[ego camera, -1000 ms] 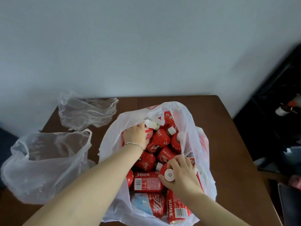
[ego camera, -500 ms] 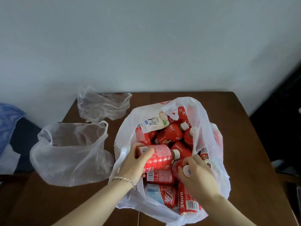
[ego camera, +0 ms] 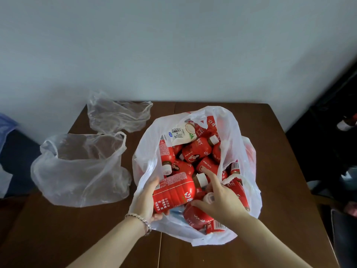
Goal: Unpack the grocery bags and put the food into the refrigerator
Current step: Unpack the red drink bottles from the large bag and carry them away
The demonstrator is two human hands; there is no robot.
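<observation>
At 7 o'clock inside grocery bag (ego camera: 237, 128) on counter (ego camera: 280, 171): left hand (ego camera: 146, 202) fingers (ego camera: 159, 216) wrap red bottle (ego camera: 173, 192); right hand (ego camera: 220, 200), 5 o'clock, pinches white cap (ego camera: 209, 197) of second bottle (ego camera: 195, 215). Lift both straight up; avoid snagging plastic.

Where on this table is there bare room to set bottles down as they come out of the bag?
Bare wood lies right of the full bag, out to the table edge, and at the near-left corner in front of the large empty bag. Crowded: the far left, with that bag and the crumpled bag behind it.
</observation>
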